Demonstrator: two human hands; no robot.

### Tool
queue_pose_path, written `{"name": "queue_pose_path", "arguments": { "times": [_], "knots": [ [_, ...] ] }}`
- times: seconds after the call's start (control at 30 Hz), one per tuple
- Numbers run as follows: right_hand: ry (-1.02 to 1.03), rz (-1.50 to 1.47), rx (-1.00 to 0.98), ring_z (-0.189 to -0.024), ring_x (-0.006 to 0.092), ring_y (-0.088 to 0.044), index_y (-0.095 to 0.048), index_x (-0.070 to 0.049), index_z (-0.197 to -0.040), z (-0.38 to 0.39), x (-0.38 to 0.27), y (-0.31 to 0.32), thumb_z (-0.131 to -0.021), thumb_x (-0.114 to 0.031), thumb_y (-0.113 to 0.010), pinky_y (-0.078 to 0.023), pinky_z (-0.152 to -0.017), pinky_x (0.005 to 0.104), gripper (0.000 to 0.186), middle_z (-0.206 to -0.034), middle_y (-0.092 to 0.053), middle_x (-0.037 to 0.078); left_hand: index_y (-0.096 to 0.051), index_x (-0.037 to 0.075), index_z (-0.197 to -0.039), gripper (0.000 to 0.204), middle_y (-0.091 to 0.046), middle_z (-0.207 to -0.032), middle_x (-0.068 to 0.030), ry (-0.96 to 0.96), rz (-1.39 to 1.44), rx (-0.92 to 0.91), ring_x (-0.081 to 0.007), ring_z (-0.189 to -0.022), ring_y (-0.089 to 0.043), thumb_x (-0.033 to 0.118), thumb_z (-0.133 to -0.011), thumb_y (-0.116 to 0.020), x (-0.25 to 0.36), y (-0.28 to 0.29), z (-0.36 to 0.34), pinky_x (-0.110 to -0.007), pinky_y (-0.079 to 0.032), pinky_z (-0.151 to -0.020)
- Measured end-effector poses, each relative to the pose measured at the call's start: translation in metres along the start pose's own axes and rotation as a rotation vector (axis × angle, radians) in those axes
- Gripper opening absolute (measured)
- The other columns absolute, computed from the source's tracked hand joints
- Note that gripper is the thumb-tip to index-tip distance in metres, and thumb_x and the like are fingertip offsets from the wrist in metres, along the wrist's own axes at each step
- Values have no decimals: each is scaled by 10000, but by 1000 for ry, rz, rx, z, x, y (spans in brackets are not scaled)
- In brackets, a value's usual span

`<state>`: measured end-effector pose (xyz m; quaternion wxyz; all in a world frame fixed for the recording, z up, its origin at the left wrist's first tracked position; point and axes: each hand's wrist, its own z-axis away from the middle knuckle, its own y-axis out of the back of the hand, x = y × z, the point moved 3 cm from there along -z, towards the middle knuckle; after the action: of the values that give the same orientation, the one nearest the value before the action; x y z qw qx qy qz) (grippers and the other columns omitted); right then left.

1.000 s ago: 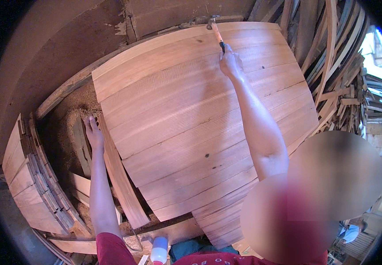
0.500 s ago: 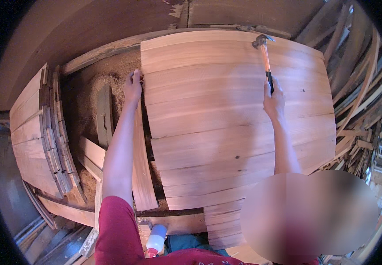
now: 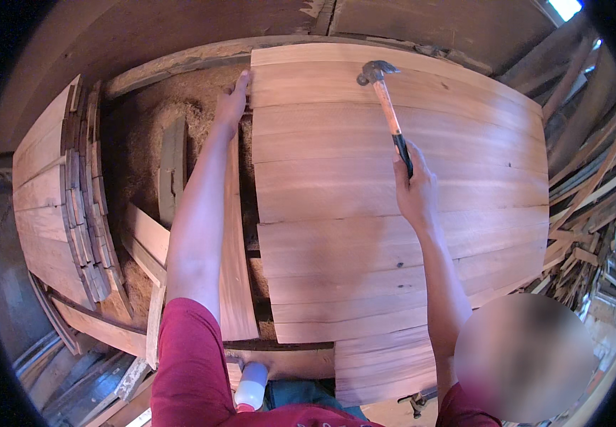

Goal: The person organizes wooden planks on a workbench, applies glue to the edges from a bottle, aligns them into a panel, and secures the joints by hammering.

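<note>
A wide wooden panel (image 3: 350, 192) of boards laid edge to edge lies in front of me. My left hand (image 3: 232, 105) is at its left edge near the far corner, fingers pressed against the board ends; their undersides are hidden. My right hand (image 3: 417, 188) grips the black handle of a claw hammer (image 3: 387, 107). The hammer's head is over the far boards, its claw pointing right; whether it touches the wood I cannot tell. Below my left forearm lies a loose plank (image 3: 237, 299), parallel to the panel's left edge.
Stacked board panels (image 3: 44, 206) stand at the left. Sawdust (image 3: 197, 107) covers the ground around a dark wood block (image 3: 172, 171). A white bottle (image 3: 252, 388) with a red cap is close to my body. Scrap strips (image 3: 585, 206) pile up at the right. A blurred patch hides the lower right.
My left hand has moved farther away along the panel's edge, toward the far corner. The right hand has brought the hammer to the left over the panel.
</note>
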<state>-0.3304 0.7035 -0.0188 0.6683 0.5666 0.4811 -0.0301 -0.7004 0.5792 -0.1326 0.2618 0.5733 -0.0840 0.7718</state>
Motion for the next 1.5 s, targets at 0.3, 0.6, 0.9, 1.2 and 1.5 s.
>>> {"name": "queue_pose_path", "arguments": {
  "times": [0.3,0.6,0.9,1.2,1.5],
  "knots": [
    [210,-86,188,-797,450,-650,-514,-90,-1315,-56,-52,-53,-982,-210,-536,-498,-659,532,355,-866,-673,237,-659,-99,-1051,585,-700,-919,-156,68,-41,126,-198,-779,-678,437,-832,-739,30,-3,-36,-355,-543,-666],
    [68,109,-79,-831,469,-644,-518,-67,-1313,-79,-54,-84,-973,-218,-524,-488,-696,542,372,-866,-663,267,-658,17,-991,427,-676,-814,-72,53,63,59,-166,-630,-650,401,-838,-765,18,-9,-44,-343,-533,-534],
    [132,-53,16,-787,455,-645,-510,-70,-1319,-51,-44,-63,-961,-179,-550,-494,-668,530,376,-840,-663,244,-616,2,-1158,649,-679,-853,-85,-46,20,-156,-167,-710,-665,533,-812,-753,15,0,-15,-307,-556,-653],
    [197,54,30,-831,424,-654,-458,-55,-1378,5,-21,-48,-971,-160,-528,-523,-689,504,426,-913,-674,221,-576,-57,-1142,779,-654,-803,-87,265,-72,-225,-160,-640,-640,593,-760,-773,2,14,25,-307,-550,-582],
    [194,82,8,-748,402,-660,-440,-59,-1395,7,-41,-39,-949,-147,-538,-512,-622,516,465,-859,-671,219,-610,2,-1079,676,-638,-796,-55,203,-59,-135,-130,-610,-604,597,-789,-745,-13,23,22,-282,-507,-542]
  ]
}}
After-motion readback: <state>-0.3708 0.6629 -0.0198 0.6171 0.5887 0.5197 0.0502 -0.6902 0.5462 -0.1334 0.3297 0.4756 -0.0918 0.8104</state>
